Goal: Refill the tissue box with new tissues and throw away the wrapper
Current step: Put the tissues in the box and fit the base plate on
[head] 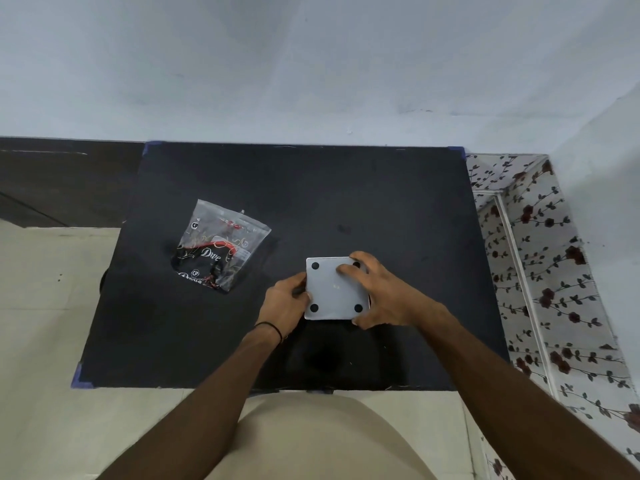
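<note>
A square white tissue box (332,292) sits upside down on the black table (363,202), its flat base with black round feet at the corners facing up. My left hand (282,299) grips its left edge. My right hand (377,292) holds the right side, fingers spread over the base. A clear plastic wrapper (221,244) with black and red "Dove" print lies flat on the table to the left, apart from both hands. No loose tissues are visible.
The table stands against a pale wall. Blue tape marks its corners (457,151). A floral-patterned fabric surface (540,271) borders the table's right side. Pale tiled floor (45,306) shows at left.
</note>
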